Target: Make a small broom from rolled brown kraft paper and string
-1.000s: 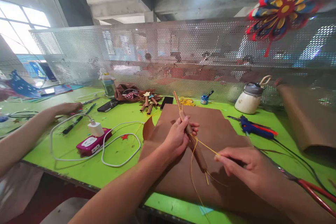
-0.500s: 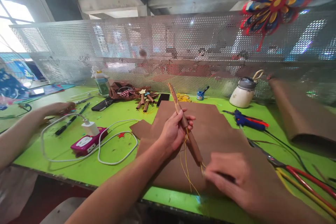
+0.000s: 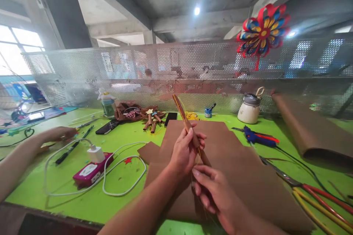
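My left hand [image 3: 185,150] grips the brown stick [image 3: 187,126], slanting toward the far edge; right hand [image 3: 217,194] pinches beneath it.

Perforated metal screen [image 3: 176,66] (concrete ceiling [image 3: 154,0])

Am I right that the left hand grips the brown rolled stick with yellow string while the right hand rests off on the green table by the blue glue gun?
Not quite. The left hand does grip the brown rolled stick, but the right hand is up at the stick's lower end, just below the left hand, over the brown sheet, apart from the blue glue gun. The head view shows it.
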`<state>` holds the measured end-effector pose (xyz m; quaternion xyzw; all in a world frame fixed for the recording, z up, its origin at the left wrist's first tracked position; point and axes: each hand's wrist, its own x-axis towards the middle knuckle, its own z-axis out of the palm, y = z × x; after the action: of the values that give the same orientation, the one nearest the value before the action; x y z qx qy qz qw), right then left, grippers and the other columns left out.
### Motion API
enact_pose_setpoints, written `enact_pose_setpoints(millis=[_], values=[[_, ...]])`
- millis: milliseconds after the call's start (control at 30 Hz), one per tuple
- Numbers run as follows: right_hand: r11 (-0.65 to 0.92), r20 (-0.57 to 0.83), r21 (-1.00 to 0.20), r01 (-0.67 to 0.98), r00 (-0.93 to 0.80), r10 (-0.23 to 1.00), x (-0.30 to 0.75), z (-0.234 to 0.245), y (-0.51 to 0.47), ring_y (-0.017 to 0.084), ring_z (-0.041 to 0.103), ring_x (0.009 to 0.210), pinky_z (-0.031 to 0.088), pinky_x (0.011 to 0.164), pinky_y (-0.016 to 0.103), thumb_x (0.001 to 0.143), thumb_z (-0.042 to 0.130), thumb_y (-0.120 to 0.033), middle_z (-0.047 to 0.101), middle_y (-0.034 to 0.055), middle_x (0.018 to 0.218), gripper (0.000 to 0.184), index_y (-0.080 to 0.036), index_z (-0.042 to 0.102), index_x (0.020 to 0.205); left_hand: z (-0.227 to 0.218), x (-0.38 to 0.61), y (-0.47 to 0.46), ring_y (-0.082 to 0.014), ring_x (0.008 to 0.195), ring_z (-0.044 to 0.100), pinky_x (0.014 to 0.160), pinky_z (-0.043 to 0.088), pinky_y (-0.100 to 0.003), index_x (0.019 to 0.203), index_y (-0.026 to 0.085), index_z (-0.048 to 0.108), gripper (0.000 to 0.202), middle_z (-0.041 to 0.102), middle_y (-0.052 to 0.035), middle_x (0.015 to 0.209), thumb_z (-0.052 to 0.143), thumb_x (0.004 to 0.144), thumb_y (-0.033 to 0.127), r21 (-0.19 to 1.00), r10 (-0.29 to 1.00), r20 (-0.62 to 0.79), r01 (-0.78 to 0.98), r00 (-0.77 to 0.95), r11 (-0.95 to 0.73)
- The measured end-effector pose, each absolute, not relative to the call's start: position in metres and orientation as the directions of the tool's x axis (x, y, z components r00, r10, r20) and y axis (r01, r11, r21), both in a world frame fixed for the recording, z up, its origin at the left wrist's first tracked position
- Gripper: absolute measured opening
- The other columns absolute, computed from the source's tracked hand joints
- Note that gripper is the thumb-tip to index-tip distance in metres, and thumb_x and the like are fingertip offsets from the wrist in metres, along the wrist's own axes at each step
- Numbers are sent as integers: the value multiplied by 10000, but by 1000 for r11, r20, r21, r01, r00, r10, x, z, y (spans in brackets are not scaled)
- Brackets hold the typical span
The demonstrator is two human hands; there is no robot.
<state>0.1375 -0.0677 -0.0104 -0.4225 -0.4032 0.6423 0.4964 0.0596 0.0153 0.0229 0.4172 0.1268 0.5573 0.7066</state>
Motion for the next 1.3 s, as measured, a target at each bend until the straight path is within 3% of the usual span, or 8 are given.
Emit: enact_pose_setpoints(millis=[167, 300, 500, 700, 767, 833, 933, 1300], values=[[-184, -149, -928, -323, -129, 980, 139, -13, -69, 4, 275, 259, 137, 270, 143, 656, 684, -542, 449, -86, 418, 431, -164, 479, 632, 26, 58, 16, -133, 623, 571, 580, 388, -240, 1157, 159, 473, 344, 632, -57, 777, 544, 851, 299, 765, 885, 260, -642, 386, 55], [-224, -134, -920, -323, -277, 951, 157, 3, -84, 8, 330, 304, 176, 304, 150, 712, 677, -461, 521, -51, 501, 353, -148, 526, 654, 25, 55, 21, -133, 606, 565, 561, 389, -235, 1167, 151, 492, 369, 636, -61, 759, 551, 843, 317, 771, 890, 254, -635, 377, 49], [-169, -80, -927, -334, -265, 961, 204, 21, -92, 22, 467, 420, 279, 382, 157, 785, 638, -365, 658, 41, 787, 255, -131, 562, 719, 20, 55, 23, -119, 580, 553, 536, 396, -222, 1208, 143, 486, 385, 639, -79, 774, 504, 867, 321, 759, 873, 208, -636, 441, 141], [-192, -116, -967, -166, -383, 916, 213, 7, -87, 29, 448, 339, 245, 337, 159, 810, 590, -427, 653, 20, 672, 310, -140, 527, 710, 19, 59, 23, -107, 550, 561, 498, 399, -188, 1170, 179, 486, 355, 615, -31, 697, 556, 851, 319, 778, 889, 152, -607, 432, 162], [-156, -112, -984, -86, -384, 917, 212, 3, -84, 34, 455, 342, 261, 343, 159, 798, 592, -464, 647, 13, 644, 341, -140, 528, 715, 18, 60, 23, -130, 588, 604, 559, 464, -223, 1166, 182, 477, 349, 623, -29, 698, 559, 852, 310, 784, 891, 147, -600, 429, 159], [-111, -89, -993, -37, -366, 926, 214, 2, -80, 36, 460, 352, 271, 357, 162, 798, 588, -478, 647, 12, 641, 352, -140, 528, 722, 18, 61, 23, -188, 714, 664, 714, 521, -329, 1166, 175, 466, 337, 642, -46, 730, 546, 862, 298, 775, 883, 156, -609, 442, 168], [-71, -71, -997, 13, -317, 946, 224, 2, -76, 36, 453, 367, 266, 370, 169, 814, 573, -466, 622, -2, 621, 342, -141, 526, 718, 17, 61, 22, -268, 908, 669, 889, 477, -461, 1173, 160, 451, 324, 669, -101, 847, 510, 885, 296, 751, 860, 163, -626, 484, 209], [6, -42, -933, 360, -125, 991, 247, 2, -85, 60, 390, 431, 306, 451, 204, 852, 524, -414, 470, -60, 529, 293, -173, 522, 685, 15, 61, 24, -311, 1006, 637, 924, 464, -453, 1183, 127, 441, 313, 668, -159, 941, 434, 919, 295, 751, 839, 134, -607, 528, 262]])
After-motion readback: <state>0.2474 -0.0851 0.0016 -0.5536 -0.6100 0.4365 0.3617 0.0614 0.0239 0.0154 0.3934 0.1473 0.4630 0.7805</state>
